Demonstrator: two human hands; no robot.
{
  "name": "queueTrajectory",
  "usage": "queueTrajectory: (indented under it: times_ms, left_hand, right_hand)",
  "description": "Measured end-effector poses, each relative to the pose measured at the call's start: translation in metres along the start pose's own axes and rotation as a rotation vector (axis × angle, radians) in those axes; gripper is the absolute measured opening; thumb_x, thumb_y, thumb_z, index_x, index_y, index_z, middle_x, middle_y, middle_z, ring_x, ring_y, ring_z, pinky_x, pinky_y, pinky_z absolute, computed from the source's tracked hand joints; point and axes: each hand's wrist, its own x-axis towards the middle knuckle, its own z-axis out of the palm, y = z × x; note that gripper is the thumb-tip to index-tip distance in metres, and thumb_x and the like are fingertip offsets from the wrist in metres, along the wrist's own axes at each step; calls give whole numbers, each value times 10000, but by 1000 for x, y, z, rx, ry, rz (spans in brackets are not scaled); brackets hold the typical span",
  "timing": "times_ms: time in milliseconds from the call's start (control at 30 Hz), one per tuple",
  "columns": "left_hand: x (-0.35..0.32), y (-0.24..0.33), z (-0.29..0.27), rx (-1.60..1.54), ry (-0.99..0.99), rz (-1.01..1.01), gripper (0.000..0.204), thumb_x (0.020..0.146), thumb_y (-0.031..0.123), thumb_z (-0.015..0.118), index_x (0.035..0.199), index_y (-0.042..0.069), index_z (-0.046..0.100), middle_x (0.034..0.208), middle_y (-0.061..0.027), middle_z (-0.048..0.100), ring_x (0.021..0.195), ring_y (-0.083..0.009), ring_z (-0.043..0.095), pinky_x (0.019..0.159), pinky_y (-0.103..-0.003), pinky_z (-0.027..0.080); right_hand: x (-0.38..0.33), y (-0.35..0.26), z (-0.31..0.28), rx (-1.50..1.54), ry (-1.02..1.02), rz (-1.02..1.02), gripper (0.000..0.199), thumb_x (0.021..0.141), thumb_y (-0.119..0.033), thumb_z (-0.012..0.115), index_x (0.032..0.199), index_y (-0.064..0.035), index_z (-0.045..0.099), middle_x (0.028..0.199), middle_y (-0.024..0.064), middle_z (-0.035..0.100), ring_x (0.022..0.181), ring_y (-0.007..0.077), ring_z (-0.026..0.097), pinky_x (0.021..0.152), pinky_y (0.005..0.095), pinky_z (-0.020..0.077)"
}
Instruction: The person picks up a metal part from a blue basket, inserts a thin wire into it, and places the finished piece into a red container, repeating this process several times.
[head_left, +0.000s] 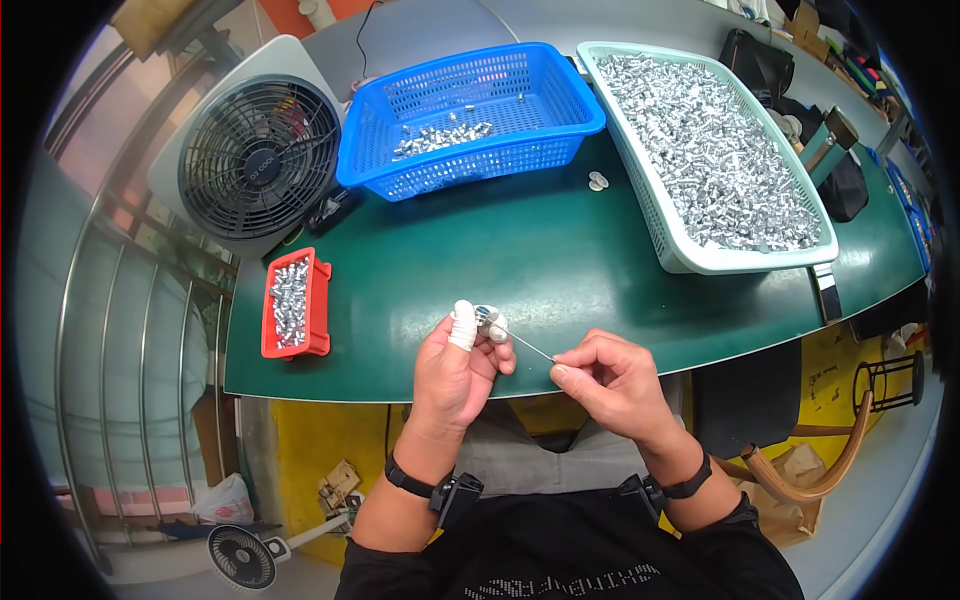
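My left hand (455, 372) is above the near edge of the green table (560, 270), with white finger cots on the thumb and a fingertip. It pinches a small silver metal part (485, 316) between them. My right hand (612, 382) is beside it, fingers closed on a thin metal pin (528, 345) whose tip reaches to the part in the left hand.
A small red tray (318, 300) of silver parts lies at the left. A blue basket (470, 115) with some parts and a pale green basket (700, 150) heaped with them stand at the back. A grey fan (258, 155) sits at the back left. Two loose parts (598, 181) lie between the baskets.
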Motion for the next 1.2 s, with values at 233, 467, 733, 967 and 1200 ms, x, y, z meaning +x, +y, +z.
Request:
queueTrajectory:
  times_ms: [233,467,733,967,1200]
  left_hand:
    - [0,3,-2,57,-18,-32,327,1041,321,481,1035,24,619,872,-86,620,740,-206,556,634,-340,458]
    - [0,5,-6,24,-4,-61,336,1044,323,474,1020,21,619,862,-88,620,735,-209,558,613,-340,456]
    - [0,2,-1,123,-35,-25,298,1030,291,513,1024,12,619,869,-92,631,735,-197,584,622,-330,485]
    - [2,-3,20,234,-47,-29,187,1002,198,582,1000,15,619,863,-80,650,732,-159,617,625,-296,512]
    - [1,-7,34,277,-101,8,173,980,183,618,999,11,621,849,-80,650,635,-140,587,514,-250,469]
  right_hand:
    - [2,1,2,75,-6,75,71,879,-25,708,933,20,695,821,12,592,686,39,523,581,198,400]
    - [1,-2,5,151,7,134,86,892,-57,709,920,25,702,782,-27,598,663,9,507,568,186,404]
    - [2,-2,2,192,4,150,102,900,-62,705,945,27,689,782,-28,621,669,7,520,573,180,413]
    - [5,-6,-15,315,-29,253,85,904,-46,695,939,31,688,802,-18,630,703,28,536,609,206,435]
    - [7,-12,-27,114,-12,19,74,874,-30,715,926,13,686,759,-10,614,659,46,548,553,226,421]
